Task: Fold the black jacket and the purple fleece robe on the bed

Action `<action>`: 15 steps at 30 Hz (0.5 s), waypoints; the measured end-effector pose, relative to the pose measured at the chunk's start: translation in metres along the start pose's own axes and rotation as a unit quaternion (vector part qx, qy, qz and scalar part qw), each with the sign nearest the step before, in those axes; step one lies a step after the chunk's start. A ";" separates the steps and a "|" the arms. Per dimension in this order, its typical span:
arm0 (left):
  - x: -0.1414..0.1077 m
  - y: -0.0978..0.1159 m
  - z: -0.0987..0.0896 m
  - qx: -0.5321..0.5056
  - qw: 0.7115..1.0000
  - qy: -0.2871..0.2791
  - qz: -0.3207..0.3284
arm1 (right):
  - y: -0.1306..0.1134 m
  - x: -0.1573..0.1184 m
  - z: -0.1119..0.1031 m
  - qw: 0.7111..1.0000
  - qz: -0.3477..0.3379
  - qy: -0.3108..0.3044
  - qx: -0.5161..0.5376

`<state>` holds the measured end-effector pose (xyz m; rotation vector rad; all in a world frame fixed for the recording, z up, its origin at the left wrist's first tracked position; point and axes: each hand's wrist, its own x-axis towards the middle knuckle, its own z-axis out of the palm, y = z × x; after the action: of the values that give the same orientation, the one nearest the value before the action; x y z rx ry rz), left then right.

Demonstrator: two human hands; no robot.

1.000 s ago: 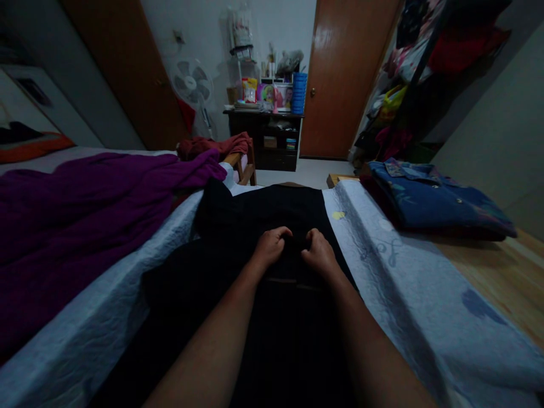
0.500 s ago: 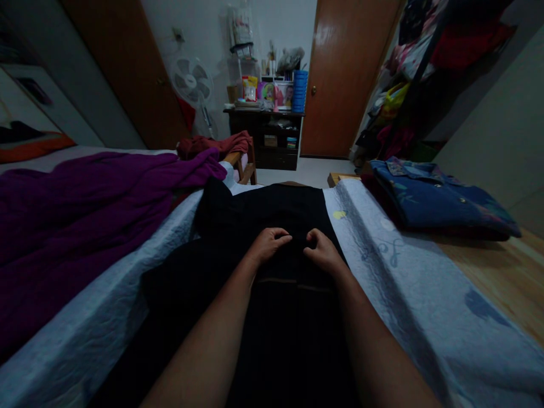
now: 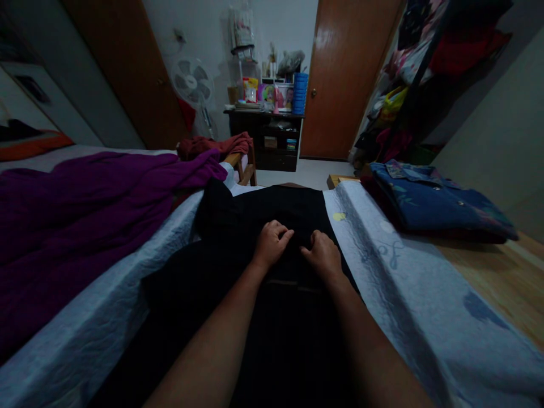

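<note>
Garment [image 3: 276, 204], black, lies rumpled on sheet [image 3: 382, 272]. Our left hand [image 3: 272, 245] and right hand [image 3: 323, 255] sit over it, both half-curled; too dark to tell whether we pinch it. Uneven pull could skew garment; dragging could bunch its left side.

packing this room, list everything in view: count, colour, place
black cloth: count unclear, black, centre
sheet: 1, pale grey-blue, under black cloth
purple blanket: 1, purple, left
red cloth: 1, dull red, beside purple blanket
denim shirt: 1, blue, right
wood surface: 1, light brown, right
orange cloth: 1, orange, far left
fan: 1, white, rear left
cabinet: 1, dark, rear centre
cabinet-top things: several, mixed, rear centre
doors: 2, brown, rear
hanging things: several, mixed, rear right
left hand: 1, bare, at black cloth
right hand: 1, bare, at black cloth
</note>
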<state>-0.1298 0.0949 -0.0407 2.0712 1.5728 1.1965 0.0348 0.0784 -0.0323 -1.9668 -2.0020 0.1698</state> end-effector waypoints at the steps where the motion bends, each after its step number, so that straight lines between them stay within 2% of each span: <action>1: -0.001 0.002 -0.001 0.026 1.000 0.003 0.010 | -0.001 -0.001 -0.001 1.000 -0.002 -0.003 -0.004; 7: -0.005 0.019 -0.005 0.154 0.985 -0.001 0.075 | -0.004 -0.003 -0.004 1.000 -0.016 -0.012 -0.024; 11: -0.008 0.029 -0.003 0.169 0.975 -0.048 0.133 | -0.003 -0.003 -0.005 0.999 -0.031 -0.028 -0.029; 15: -0.010 0.030 0.000 0.167 0.972 -0.088 0.141 | 0.003 0.001 -0.005 0.997 -0.057 -0.044 -0.026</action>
<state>-0.1103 0.0746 -0.0257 2.6077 1.5179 0.8404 0.0393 0.0784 -0.0288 -1.9008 -2.1885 0.1802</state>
